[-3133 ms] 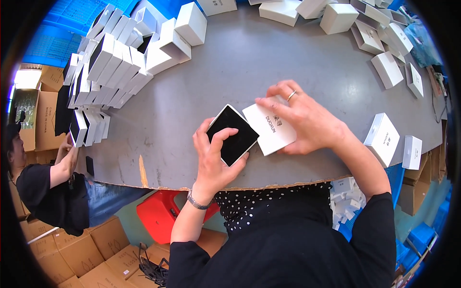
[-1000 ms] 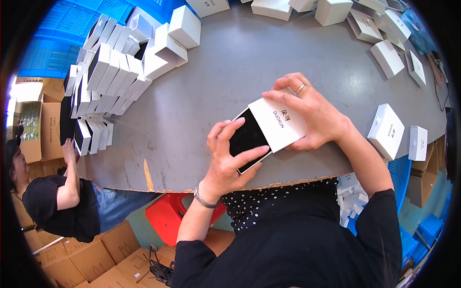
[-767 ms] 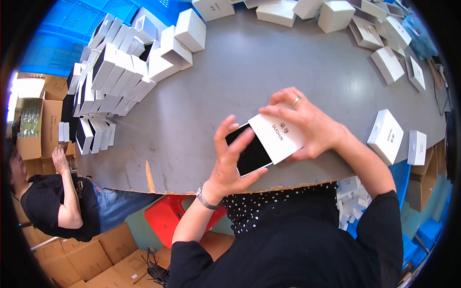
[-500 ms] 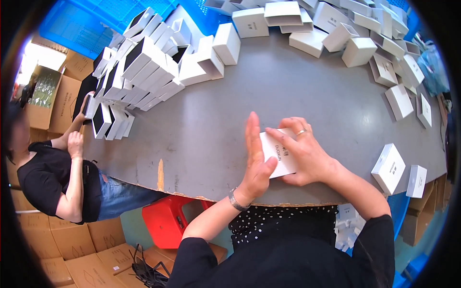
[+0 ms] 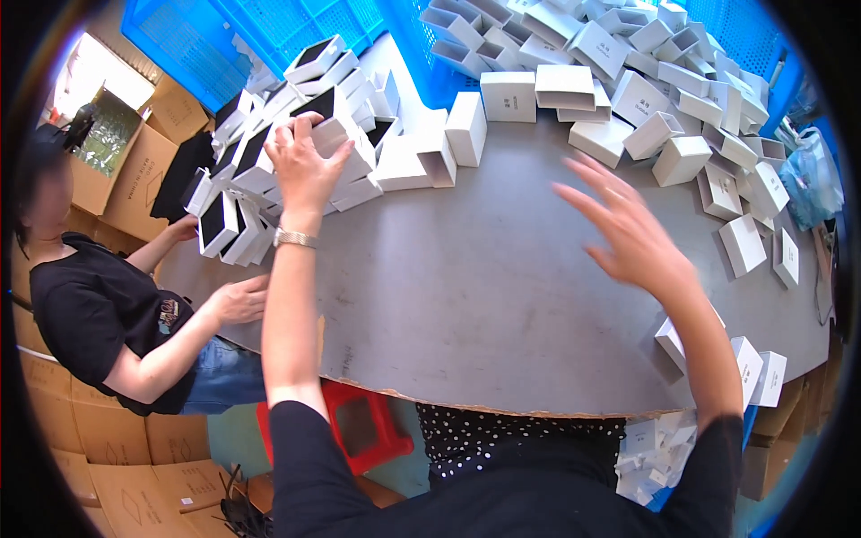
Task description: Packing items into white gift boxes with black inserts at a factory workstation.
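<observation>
My left hand reaches up to the stack at the far left. Its thumb and fingers are bent around a white box with a black inner face on that stack. My right hand is raised over the grey table, fingers apart and slightly blurred, with nothing in it. Ahead of it lies a heap of hollow white box sleeves, the closest ones just beyond its fingertips. Near the right edge of the table is a white box, partly hidden behind my right forearm.
Two more white boxes are by the right table edge. A co-worker sits at the left, hands near the stack. Blue crates stand at the back. A red stool and cardboard cartons are below the table.
My hands have parted, and the white box they held is no longer in them. The left went to the stack, the right toward the sleeves. Another box now shows at the right edge.
</observation>
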`<action>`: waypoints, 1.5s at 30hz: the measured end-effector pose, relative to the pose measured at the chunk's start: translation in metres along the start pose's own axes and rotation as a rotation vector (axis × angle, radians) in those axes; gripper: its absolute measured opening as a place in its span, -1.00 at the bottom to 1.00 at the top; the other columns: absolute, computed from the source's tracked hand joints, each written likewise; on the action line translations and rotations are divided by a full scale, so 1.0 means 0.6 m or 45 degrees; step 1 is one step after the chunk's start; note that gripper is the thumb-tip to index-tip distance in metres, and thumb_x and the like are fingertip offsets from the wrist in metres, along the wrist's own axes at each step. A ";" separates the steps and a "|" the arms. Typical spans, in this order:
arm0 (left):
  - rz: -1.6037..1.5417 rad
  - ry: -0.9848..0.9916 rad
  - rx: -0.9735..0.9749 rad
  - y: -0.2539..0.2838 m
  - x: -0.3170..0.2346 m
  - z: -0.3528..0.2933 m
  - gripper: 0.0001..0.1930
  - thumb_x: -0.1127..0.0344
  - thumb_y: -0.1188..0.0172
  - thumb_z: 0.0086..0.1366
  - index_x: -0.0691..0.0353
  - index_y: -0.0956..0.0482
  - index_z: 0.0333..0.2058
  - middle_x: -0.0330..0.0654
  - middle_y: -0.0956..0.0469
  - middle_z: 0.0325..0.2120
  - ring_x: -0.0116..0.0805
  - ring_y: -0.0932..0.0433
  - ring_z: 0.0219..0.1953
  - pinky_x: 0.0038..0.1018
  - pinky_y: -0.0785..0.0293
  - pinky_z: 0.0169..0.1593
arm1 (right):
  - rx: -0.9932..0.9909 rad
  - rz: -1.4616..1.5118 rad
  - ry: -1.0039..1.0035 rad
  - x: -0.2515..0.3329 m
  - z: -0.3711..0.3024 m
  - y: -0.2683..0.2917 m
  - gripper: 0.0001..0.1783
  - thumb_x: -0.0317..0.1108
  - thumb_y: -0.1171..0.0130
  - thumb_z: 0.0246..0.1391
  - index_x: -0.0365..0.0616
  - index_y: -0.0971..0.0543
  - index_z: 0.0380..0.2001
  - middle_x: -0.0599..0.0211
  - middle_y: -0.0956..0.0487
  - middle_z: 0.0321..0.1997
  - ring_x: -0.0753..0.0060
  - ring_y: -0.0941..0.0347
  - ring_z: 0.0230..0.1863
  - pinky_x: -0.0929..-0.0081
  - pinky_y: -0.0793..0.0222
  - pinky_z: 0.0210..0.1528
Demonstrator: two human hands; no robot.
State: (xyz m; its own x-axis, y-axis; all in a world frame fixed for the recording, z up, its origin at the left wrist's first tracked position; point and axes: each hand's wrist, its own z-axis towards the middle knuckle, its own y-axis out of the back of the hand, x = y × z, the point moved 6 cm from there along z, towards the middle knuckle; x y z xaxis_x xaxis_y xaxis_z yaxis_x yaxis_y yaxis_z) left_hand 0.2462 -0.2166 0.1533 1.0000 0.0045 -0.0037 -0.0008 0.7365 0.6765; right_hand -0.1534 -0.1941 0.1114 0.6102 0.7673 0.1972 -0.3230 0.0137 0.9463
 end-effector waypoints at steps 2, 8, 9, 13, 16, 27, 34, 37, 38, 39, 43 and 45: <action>-0.031 -0.031 -0.091 0.000 -0.029 0.000 -0.50 0.04 -0.45 0.04 0.12 -0.50 -0.11 -0.16 -0.52 -0.13 -0.15 -0.42 0.05 -0.14 -0.14 0.26 | -0.191 -0.151 0.189 0.004 0.139 -0.059 -0.06 -0.60 -0.30 -0.06 0.17 -0.27 0.42 0.25 -0.05 0.60 0.13 0.14 0.62 0.11 0.06 0.60; -0.449 -0.249 0.034 0.078 -0.085 -0.094 -0.82 0.41 -0.32 0.04 0.19 -0.55 -0.34 -0.11 -0.49 -0.18 -0.08 -0.43 -0.02 -0.23 -0.37 0.08 | -0.156 -0.345 0.260 0.009 0.358 -0.149 -0.25 -0.63 -0.28 -0.11 0.11 -0.44 0.21 0.22 -0.31 0.42 0.16 -0.10 0.51 0.12 -0.03 0.53; -0.489 -0.261 0.058 0.088 -0.086 -0.116 -0.75 0.39 -0.35 0.04 0.19 -0.56 -0.27 -0.08 -0.48 -0.12 -0.06 -0.42 0.02 -0.22 -0.37 0.11 | 0.013 -0.309 0.158 0.006 0.365 -0.164 -0.35 -0.59 -0.33 -0.14 0.07 -0.51 0.10 0.22 -0.41 0.32 0.15 -0.21 0.43 0.15 -0.08 0.49; -0.598 -0.161 0.079 0.104 -0.089 -0.181 -0.34 0.13 -0.51 0.06 0.15 -0.51 0.14 0.02 -0.32 0.24 0.02 -0.31 0.26 -0.17 -0.30 0.27 | -0.050 -0.441 0.395 0.034 0.263 -0.104 -0.43 -0.37 -0.50 -0.30 -0.04 -0.53 -0.11 0.29 -0.49 0.07 0.21 -0.39 0.16 0.24 -0.29 0.28; -0.596 -0.104 0.334 0.030 -0.106 -0.225 -0.42 0.05 -0.40 0.21 0.13 -0.52 0.15 0.02 -0.35 0.27 0.07 -0.26 0.33 -0.15 -0.23 0.32 | 0.036 -0.381 0.349 0.035 0.127 -0.089 -0.42 -0.37 -0.51 -0.35 -0.07 -0.49 -0.16 0.18 -0.48 0.02 0.12 -0.40 0.15 0.23 -0.31 0.29; -0.763 -0.278 0.372 -0.014 -0.290 -0.146 -0.63 0.17 -0.30 0.32 0.12 -0.63 0.06 0.00 -0.49 0.10 0.05 -0.36 0.20 -0.13 -0.22 0.30 | 0.207 0.232 -0.040 0.077 -0.137 -0.064 -0.40 -0.10 -0.51 -0.35 -0.09 -0.49 -0.21 0.05 -0.33 0.33 -0.16 -0.05 0.49 -0.14 0.08 0.44; -0.283 -0.214 0.404 -0.027 -0.263 -0.160 -0.64 0.21 -0.06 0.50 0.02 -0.56 0.20 0.08 -0.42 0.20 0.09 -0.35 0.23 -0.09 -0.23 0.30 | 0.394 -0.074 -0.153 0.022 -0.153 -0.059 -0.23 0.06 -0.42 -0.14 0.04 -0.45 0.15 -0.03 -0.40 0.21 -0.04 -0.28 0.34 -0.58 0.23 0.43; -0.225 -0.164 0.367 -0.024 -0.235 -0.163 -0.65 0.22 0.00 0.53 -0.01 -0.56 0.20 0.03 -0.40 0.23 0.02 -0.31 0.29 -0.11 -0.19 0.33 | 0.132 -0.311 -0.750 -0.071 -0.236 -0.021 -0.09 0.12 -0.37 -0.07 0.27 -0.35 0.39 -0.14 -0.39 0.22 -0.17 -0.28 0.31 -0.48 0.09 0.43; -0.246 -0.127 0.409 -0.031 -0.231 -0.167 -0.66 0.21 0.00 0.54 0.01 -0.57 0.19 0.01 -0.41 0.23 0.00 -0.30 0.30 -0.12 -0.18 0.34 | 0.138 -0.332 -0.788 -0.081 -0.275 -0.018 -0.09 0.12 -0.37 -0.07 0.27 -0.35 0.39 -0.14 -0.39 0.22 -0.17 -0.28 0.31 -0.48 0.09 0.43; -0.275 -0.146 0.406 -0.040 -0.234 -0.170 -0.66 0.21 0.00 0.54 0.04 -0.58 0.18 0.00 -0.41 0.23 -0.01 -0.30 0.31 -0.13 -0.18 0.34 | 0.026 -0.281 -0.829 -0.091 -0.318 -0.010 -0.08 0.13 -0.40 -0.09 0.29 -0.35 0.38 -0.16 -0.39 0.22 -0.19 -0.28 0.31 -0.35 0.00 0.42; -0.211 -0.190 0.232 -0.014 -0.238 -0.190 -0.68 0.14 -0.09 0.49 0.15 -0.64 0.07 -0.04 -0.43 0.21 0.03 -0.26 0.32 -0.05 -0.10 0.38 | -0.164 -0.215 -0.866 -0.088 -0.435 0.024 -0.07 0.09 -0.47 -0.22 0.28 -0.44 0.31 -0.18 -0.38 0.26 -0.22 -0.35 0.26 0.02 -0.26 0.33; -0.059 -0.278 0.104 0.012 -0.235 -0.195 -0.69 0.11 -0.23 0.40 0.16 -0.66 -0.02 -0.05 -0.47 0.17 0.09 -0.21 0.36 0.04 -0.01 0.40 | -0.146 -0.238 -1.115 -0.095 -0.493 0.051 -0.08 0.05 -0.49 -0.29 0.20 -0.49 0.27 -0.19 -0.39 0.26 -0.22 -0.39 0.22 0.03 -0.29 0.30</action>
State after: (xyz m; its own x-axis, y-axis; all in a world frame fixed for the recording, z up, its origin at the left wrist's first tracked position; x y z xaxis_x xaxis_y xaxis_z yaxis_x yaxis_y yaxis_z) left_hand 0.1048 -0.1327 0.0725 0.9765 -0.1811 0.1168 0.0371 0.6753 0.7366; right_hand -0.4120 -0.0480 0.0532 0.9772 -0.0160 0.2117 -0.2050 0.1887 0.9604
